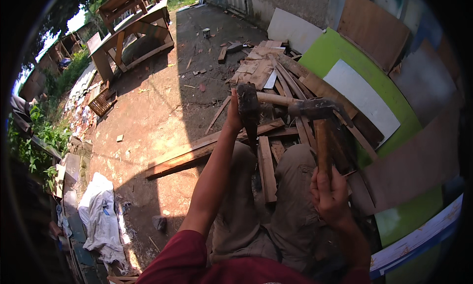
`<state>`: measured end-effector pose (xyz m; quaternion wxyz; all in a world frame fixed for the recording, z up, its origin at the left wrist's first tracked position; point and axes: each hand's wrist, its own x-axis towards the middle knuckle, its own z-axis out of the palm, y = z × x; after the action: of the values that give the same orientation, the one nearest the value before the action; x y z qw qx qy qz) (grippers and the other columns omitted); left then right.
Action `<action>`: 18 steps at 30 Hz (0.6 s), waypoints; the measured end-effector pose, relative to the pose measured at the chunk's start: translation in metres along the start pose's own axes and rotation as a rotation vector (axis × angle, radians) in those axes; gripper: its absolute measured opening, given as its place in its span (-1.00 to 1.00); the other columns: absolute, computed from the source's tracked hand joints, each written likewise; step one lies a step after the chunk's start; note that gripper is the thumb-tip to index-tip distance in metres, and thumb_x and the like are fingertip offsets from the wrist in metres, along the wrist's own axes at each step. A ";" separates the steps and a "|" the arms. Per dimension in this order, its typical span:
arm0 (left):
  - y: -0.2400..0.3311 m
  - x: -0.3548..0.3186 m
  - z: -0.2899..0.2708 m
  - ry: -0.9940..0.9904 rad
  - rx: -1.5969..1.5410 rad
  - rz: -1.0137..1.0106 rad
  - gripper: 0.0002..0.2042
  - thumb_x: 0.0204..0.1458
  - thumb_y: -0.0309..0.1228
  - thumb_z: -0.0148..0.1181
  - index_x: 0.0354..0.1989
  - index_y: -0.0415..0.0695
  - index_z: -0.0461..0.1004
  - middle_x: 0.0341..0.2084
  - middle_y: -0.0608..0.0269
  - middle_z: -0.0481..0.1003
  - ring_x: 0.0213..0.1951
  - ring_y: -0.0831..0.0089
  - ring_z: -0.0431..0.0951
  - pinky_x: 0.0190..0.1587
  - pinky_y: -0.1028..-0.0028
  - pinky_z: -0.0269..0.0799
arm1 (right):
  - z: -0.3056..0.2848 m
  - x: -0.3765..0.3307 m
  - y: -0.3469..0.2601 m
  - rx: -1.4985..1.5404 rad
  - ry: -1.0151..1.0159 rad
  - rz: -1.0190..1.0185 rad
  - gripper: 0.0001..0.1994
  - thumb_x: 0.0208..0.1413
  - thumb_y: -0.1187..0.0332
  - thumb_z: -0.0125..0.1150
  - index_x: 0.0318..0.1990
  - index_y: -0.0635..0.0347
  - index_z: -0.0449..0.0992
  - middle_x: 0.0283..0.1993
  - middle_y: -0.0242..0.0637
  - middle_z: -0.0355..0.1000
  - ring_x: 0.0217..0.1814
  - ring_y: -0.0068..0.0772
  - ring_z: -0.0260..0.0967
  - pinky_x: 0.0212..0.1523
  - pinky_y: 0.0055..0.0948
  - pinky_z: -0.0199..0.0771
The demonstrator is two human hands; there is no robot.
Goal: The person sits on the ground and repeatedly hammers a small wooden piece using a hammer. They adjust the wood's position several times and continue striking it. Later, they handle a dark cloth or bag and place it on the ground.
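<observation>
My left hand (235,111) is raised in front of my knees and closed on a hatchet, gripping beside its dark, blocky metal head (248,101), which tapers downward. A pale wooden handle (276,99) runs from that head to the right. My right hand (329,193) is wrapped round the wooden handle of a hammer (322,146), held upright. The dark hammer head (315,108) is at the free end of the hatchet handle and appears to touch it. My left fingers are partly hidden behind the hatchet head.
Scrap wood (290,82) lies piled beyond my knees, with long planks (197,153) to the left. Green and white boards (354,97) lean along the right wall. A wooden bench (118,47) stands far left. A white sack (101,220) lies at the near left.
</observation>
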<state>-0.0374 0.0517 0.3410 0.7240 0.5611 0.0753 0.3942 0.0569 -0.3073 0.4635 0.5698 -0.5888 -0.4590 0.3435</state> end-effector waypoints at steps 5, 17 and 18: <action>0.000 0.003 0.031 0.093 0.041 0.046 -0.35 0.25 0.26 -0.25 -0.36 -0.17 0.41 -0.46 0.24 0.44 -0.37 0.39 0.50 -0.20 0.22 0.42 | 0.015 0.004 0.015 0.048 0.037 -0.001 -0.68 0.43 0.11 -0.10 -0.29 0.15 0.30 -0.61 -0.49 0.23 -0.62 -0.75 0.18 -0.63 -0.64 0.10; -0.021 0.012 0.013 0.094 0.229 0.186 -0.84 0.15 -0.28 0.12 -0.35 -0.10 0.42 -0.44 0.18 0.45 -0.30 0.17 0.49 -0.15 0.17 0.36 | 0.045 -0.010 0.044 -0.096 0.034 -0.030 -0.69 0.42 0.13 -0.07 -0.31 0.15 0.27 -0.61 -0.48 0.20 -0.66 -0.76 0.08 -0.63 -0.63 0.10; -0.017 0.013 0.021 0.088 0.218 0.202 -0.83 0.17 -0.28 0.11 -0.37 -0.11 0.41 -0.47 0.21 0.43 -0.35 0.23 0.47 -0.20 0.21 0.37 | 0.038 -0.014 0.045 -0.063 0.038 -0.048 -0.69 0.42 0.13 -0.07 -0.31 0.15 0.27 -0.62 -0.48 0.20 -0.67 -0.75 0.08 -0.64 -0.62 0.10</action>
<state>-0.0083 0.0436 0.3383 0.6115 0.6233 0.0922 0.4787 0.0233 -0.3038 0.4134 0.5678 -0.6017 -0.4726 0.3038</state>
